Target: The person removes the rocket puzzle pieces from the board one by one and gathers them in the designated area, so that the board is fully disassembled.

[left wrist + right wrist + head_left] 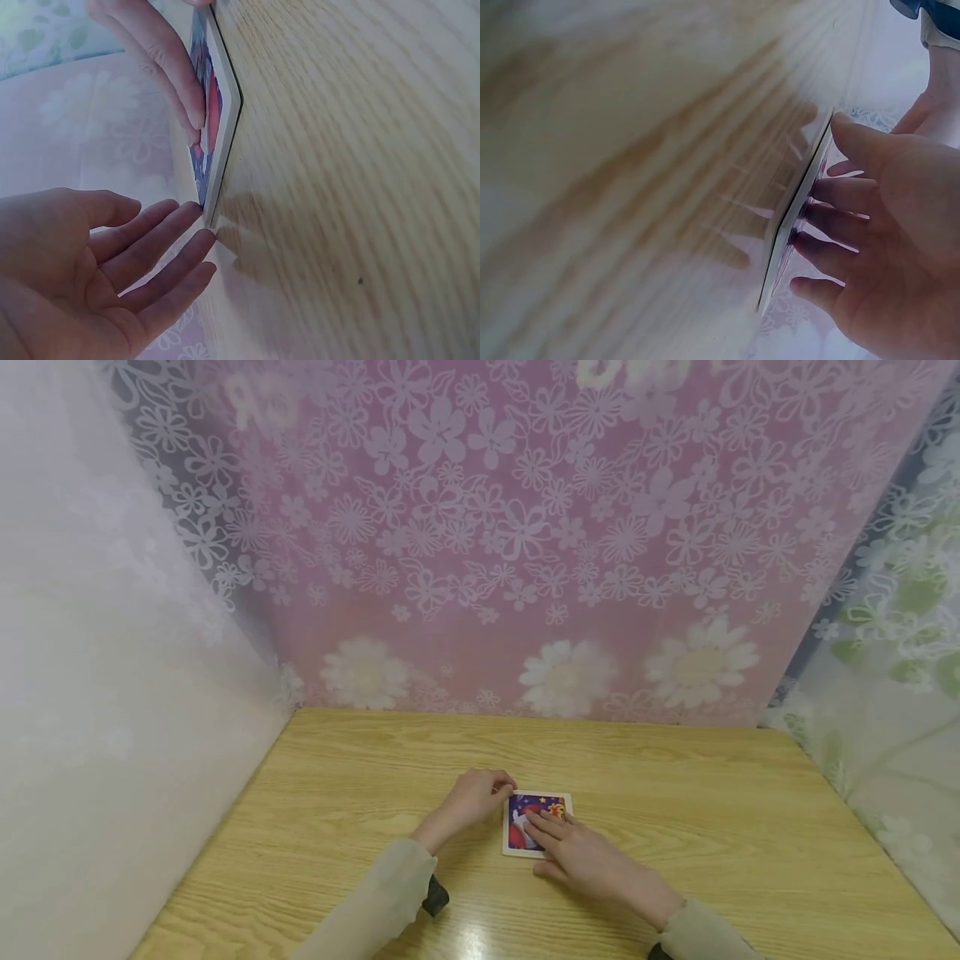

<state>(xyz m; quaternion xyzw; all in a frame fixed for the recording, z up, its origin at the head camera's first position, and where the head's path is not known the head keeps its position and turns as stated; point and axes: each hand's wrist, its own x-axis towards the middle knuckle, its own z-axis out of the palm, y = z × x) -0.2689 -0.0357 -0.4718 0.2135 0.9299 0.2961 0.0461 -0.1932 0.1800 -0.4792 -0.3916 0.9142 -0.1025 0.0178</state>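
Card [519,831] may skid if spread right hand [583,853], at four o'clock, pushes sideways; relaxed left hand [472,797] touches ten-o'clock corner.

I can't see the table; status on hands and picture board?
Left hand, fingertips at far-left corner of square picture board. Right hand, fingers over its face. Board on wood-grain table. Right hand hides part of picture.

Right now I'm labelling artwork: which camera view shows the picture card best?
The head view: the picture card faces it, partly covered by the right hand. The left wrist view shows its face slantwise; the right wrist view, mostly an edge.
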